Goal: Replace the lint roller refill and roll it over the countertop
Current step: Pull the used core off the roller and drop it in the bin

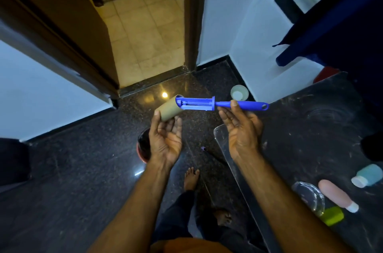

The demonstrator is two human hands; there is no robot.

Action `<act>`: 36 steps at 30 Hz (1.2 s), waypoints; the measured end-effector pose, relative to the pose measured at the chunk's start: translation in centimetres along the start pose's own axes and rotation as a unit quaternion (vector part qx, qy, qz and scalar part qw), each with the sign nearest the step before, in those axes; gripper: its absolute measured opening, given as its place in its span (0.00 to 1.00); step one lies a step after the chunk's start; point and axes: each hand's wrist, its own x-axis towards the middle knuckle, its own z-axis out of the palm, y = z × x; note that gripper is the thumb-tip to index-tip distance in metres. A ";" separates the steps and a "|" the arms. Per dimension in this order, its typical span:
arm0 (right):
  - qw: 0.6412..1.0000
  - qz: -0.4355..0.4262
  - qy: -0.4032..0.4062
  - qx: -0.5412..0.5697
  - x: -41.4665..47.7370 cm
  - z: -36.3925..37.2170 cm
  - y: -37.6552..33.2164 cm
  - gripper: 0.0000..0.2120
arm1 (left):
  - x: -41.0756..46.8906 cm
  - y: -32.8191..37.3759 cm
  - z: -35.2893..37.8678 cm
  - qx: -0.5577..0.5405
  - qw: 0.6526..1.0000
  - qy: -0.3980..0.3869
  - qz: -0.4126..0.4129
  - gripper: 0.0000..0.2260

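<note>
L hand (164, 138) palm up, fingertips gripping cardboard core (170, 110), partly slid off the blue roller (209, 104) frame. R hand (241, 128) pinches roller handle, thumb on top. Roller held level over floor, left of the dark surface (310, 128). Bottles at frame's right edge, blurry; bin (143, 145) half hidden behind L hand.

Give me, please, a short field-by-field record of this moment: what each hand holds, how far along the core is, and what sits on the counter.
left hand: grips cardboard core
right hand: holds blue roller handle
core position: mostly off the blue frame, only its end still on
countertop: teal bottle, pink bottle, clear bottle with green cap
floor: bin below left hand
</note>
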 end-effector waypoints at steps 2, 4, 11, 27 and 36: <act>1.000 0.026 0.001 0.011 -0.4 0.5 0.7 0.02 | 0.1 -0.1 -0.6 -0.031 0.999 0.006 -0.003 0.27; 0.997 0.068 0.008 0.035 -0.8 0.8 1.5 0.04 | 0.4 0.1 -0.9 -0.040 0.999 0.000 -0.015 0.24; 0.988 0.144 0.012 0.058 -1.4 1.5 3.5 0.03 | 1.9 0.8 -2.6 -0.030 0.998 0.000 -0.046 0.18; 0.987 0.148 -0.046 -0.033 -0.9 0.3 2.9 0.02 | 8.5 2.7 -11.3 -0.065 0.981 0.182 -0.004 0.19; 0.987 0.145 -0.042 -0.063 -1.1 -1.4 2.6 0.02 | 9.2 2.9 -13.2 -0.022 0.974 0.223 -0.043 0.39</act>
